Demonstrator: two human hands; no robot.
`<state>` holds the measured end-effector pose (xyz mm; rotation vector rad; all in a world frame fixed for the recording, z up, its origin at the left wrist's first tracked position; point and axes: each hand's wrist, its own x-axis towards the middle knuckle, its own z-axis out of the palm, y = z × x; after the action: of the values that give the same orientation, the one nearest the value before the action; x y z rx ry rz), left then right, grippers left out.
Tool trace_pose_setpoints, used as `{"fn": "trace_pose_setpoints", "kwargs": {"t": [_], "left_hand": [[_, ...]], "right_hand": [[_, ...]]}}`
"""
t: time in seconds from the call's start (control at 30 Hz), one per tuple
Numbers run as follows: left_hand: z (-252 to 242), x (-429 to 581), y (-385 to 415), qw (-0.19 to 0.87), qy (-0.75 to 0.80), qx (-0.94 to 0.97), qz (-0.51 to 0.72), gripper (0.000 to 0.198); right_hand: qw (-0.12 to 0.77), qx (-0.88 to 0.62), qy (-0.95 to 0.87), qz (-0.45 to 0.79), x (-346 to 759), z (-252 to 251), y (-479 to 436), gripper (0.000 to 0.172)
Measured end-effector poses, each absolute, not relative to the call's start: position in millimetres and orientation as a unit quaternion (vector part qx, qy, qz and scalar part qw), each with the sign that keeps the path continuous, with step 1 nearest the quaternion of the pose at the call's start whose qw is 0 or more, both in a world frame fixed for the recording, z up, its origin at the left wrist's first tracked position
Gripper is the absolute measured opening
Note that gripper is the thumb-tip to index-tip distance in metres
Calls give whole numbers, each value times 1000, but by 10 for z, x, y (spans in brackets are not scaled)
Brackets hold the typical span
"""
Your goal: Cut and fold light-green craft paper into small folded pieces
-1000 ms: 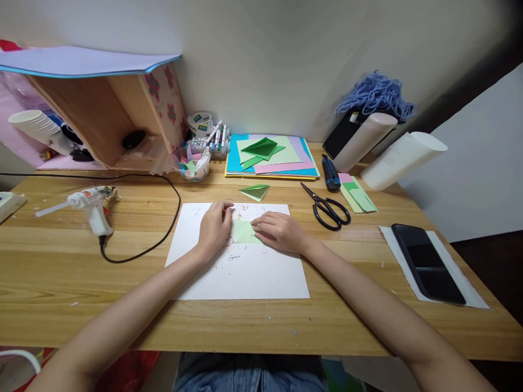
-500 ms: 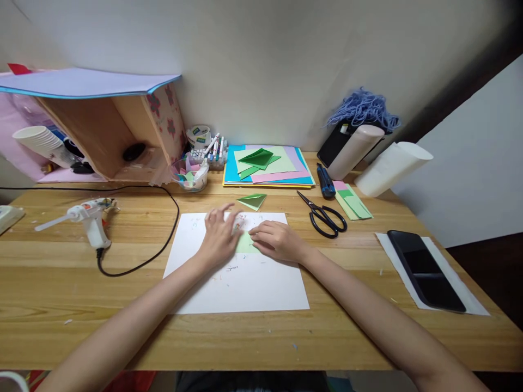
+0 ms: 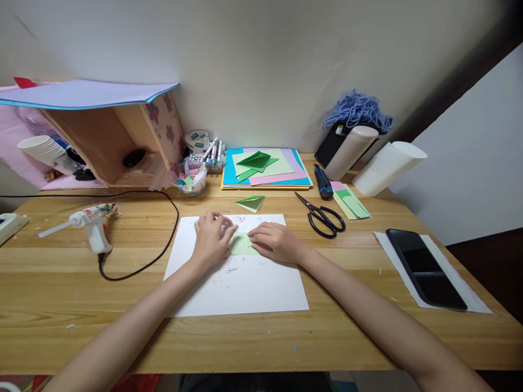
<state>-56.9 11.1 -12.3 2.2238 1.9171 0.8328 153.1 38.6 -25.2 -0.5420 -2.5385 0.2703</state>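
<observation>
A small piece of light green paper lies flat on a white sheet speckled with coloured marks. My right hand has its fingers together on the paper's right end, holding it and covering that side. Over the left end hovers my left hand, thumb apart from its bent fingers; whether it touches the paper is hard to tell. Just beyond the sheet rests a folded green paper piece. Black-handled scissors lie open to the right of it.
A white glue gun with a looping black cord lies left. Behind are a cardboard box, a tub of paper scraps, markers and stacked coloured paper. Rightward are a utility knife, paper strips and a phone.
My left hand has shifted slightly left, and more of the light green paper's left part shows. My right hand stays at its right end. The whole view has tilted slightly.
</observation>
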Motion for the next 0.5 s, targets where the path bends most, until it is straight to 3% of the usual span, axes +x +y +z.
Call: {"fn": "trace_pose_setpoints", "kwargs": {"t": [0.2,0.5], "left_hand": [[-175,-526,83,116,611,744,245,33],[-189,-507,41,145,545,778,275,12]], "right_hand": [[271,-199,-937,97,1528,-257,393,11],[268,-204,-936,101,1532,-255,389,12]]}}
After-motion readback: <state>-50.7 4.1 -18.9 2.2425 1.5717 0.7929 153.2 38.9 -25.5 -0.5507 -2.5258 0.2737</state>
